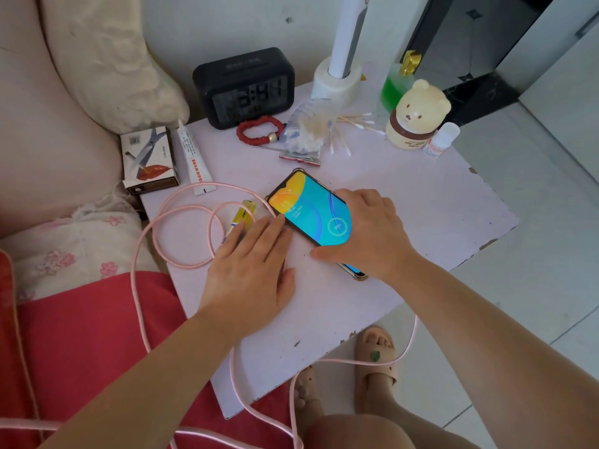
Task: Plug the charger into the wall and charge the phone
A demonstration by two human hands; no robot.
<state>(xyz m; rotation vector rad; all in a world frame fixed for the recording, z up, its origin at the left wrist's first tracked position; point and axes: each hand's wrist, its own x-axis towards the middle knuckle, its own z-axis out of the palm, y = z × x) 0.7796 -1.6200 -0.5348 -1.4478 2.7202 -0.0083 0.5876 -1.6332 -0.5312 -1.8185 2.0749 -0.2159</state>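
A phone [308, 209] with a lit blue and orange screen lies flat on the pale lilac bedside table [421, 202]; a round charging ring shows on the screen. My right hand [366, 234] lies over the phone's near end, thumb on the table and fingers along its far edge. A pink braided cable [181, 222] coils on the table's left side, then runs off the front edge toward the floor. My left hand [252, 273] rests flat on the table, fingers spread, fingertips by the phone's left edge and over a small yellow bottle [243, 215]. The cable's plug is hidden.
At the back stand a black digital clock [244, 89], a red bead bracelet [259, 129], cotton swabs [350, 128], a bear-shaped jar [418, 115], a green bottle [397, 87] and a white lamp base [337, 81]. A box [147, 158] and tube [194, 157] sit left. Bed with red cover [81, 351] adjoins.
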